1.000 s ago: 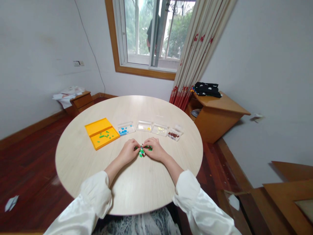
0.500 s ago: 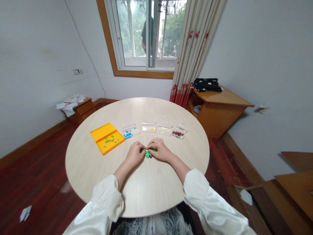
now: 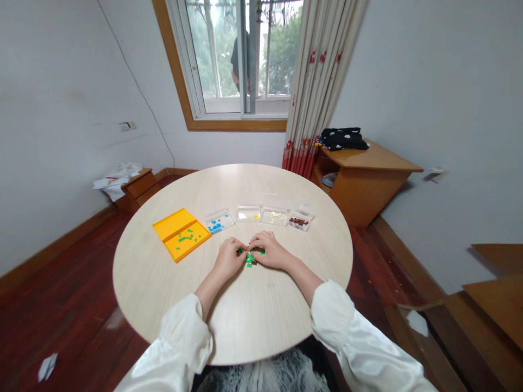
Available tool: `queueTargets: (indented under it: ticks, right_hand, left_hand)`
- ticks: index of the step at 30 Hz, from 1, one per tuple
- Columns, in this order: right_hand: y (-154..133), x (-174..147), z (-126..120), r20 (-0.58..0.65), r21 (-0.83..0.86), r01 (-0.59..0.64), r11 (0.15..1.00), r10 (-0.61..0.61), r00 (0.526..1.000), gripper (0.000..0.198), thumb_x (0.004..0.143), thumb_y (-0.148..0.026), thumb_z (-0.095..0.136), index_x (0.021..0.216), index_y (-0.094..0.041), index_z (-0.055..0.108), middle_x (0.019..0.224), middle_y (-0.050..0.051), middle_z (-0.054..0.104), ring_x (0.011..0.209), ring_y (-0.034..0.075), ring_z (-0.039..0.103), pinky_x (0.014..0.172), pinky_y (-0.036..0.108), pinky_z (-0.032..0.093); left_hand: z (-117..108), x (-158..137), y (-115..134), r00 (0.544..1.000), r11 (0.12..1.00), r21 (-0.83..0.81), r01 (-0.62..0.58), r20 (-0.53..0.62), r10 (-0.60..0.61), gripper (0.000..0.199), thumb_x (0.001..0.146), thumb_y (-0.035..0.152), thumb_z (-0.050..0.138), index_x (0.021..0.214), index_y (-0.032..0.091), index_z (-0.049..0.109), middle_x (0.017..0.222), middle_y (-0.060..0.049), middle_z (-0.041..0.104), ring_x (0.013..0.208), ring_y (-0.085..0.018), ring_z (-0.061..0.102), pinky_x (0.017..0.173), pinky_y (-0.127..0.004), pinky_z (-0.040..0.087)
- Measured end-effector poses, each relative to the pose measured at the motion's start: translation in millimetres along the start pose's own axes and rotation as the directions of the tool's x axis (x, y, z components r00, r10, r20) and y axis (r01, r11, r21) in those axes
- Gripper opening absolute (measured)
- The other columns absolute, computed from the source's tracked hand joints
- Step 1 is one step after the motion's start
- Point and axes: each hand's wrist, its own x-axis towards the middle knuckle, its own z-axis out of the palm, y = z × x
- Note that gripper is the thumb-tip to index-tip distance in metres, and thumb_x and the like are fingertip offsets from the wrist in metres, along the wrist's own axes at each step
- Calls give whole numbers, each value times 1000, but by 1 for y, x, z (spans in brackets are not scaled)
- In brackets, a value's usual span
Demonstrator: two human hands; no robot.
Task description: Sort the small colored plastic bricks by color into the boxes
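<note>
Change: across the last second the view swings and the table sits more squarely in it; both hands stay where they are, knuckles together over the green build. To my eye nothing is added or taken away in that time, so the fitting of one small piece goes on.
Room: white walls, a window (image 3: 241,60) well beyond the hands, a curtain (image 3: 318,81) to its right, dark red floorboards all round.
Cabinet: a low wooden one (image 3: 363,179) far off to the right of the hands, dark spotted cloth (image 3: 343,138) folded on top.
Table: round, pale wood (image 3: 245,321), bare on the near side of the hands.
Tray: orange (image 3: 174,221), ahead and to the left of the left hand, green bits loose in its nearer half.
Boxes: four clear ones (image 3: 261,216) in a row just ahead of the hands, holding blue, yellow, pale and dark red bits.
Left hand: (image 3: 229,258) curled narrow, fingertips pinching the build's left side.
Right hand: (image 3: 270,251) curled narrow too, fingertips on the build's right side.
Build: small green brick cluster (image 3: 249,257) between the two hands, low over the table or resting on it; I cannot tell which.
</note>
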Motion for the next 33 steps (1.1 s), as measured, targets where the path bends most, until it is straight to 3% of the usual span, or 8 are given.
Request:
queueTargets:
  ticks: [8,15,25,33]
  right_hand:
    - [1,1,1,-7,6,-6,1000,6,1000,2,75,-22,70,75,-21,69,85,2,65,90,18,54,84,36,30]
    - [-1,0,1,0,14,7,1000,-7,1000,3,78,-18,66,77,-20,66,89,3,65,93,18,54,86,37,31]
    - [-4,1,-1,-56,110,-88,990,95,994,6,77,-14,65,75,-20,66,82,1,69,85,16,59,88,37,33]
    - [0,2,-1,-60,127,-123,984,131,990,9,80,-26,64,77,-21,70,77,2,71,79,16,62,85,35,40]
  left_hand:
    - [1,0,-1,1000,1000,5,24,17,-24,10,72,14,61,76,16,71,76,-4,58,79,-17,53,77,-31,40]
    - [0,1,-1,1000,1000,11,15,15,-15,11,72,16,60,74,16,70,78,-5,59,80,-18,54,78,-31,41]
    - [-7,-1,-2,999,1000,18,19,-27,-18,13,73,17,57,76,16,70,82,-7,61,85,-20,55,82,-34,41]
    - [-11,-1,0,999,999,36,29,-30,-28,13,73,18,57,75,17,70,81,-7,62,83,-21,56,79,-33,42]
